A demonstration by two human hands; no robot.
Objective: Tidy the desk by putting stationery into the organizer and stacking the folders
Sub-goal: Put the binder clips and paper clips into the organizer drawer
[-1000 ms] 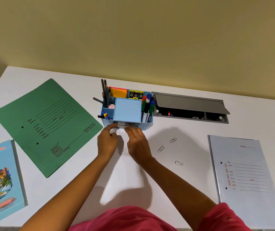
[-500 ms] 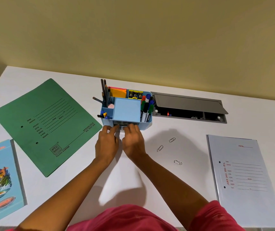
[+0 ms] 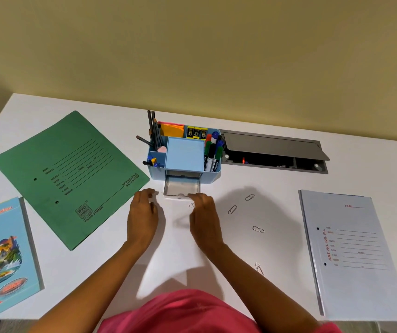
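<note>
A light blue organizer [image 3: 185,162] stands mid-desk, holding pencils, markers, sticky notes and clips. Its clear drawer [image 3: 181,187] is pulled out toward me and looks bare inside. My left hand [image 3: 143,213] hovers just left of the drawer front with fingers relaxed, holding nothing. My right hand [image 3: 204,218] sits just right of it, fingers loosely bent near a paper clip [image 3: 192,205]. More paper clips [image 3: 232,209] lie scattered to the right. A green folder [image 3: 67,174] lies at left, a white folder [image 3: 353,253] at right.
A blue illustrated notebook [image 3: 2,255] lies at the near left edge. A grey cable hatch [image 3: 273,150] stands open in the desk behind the organizer's right side. The yellow wall runs along the far edge.
The organizer's drawer has slid out toward me. Both hands have let go of its front and drawn back, spreading apart to either side.
</note>
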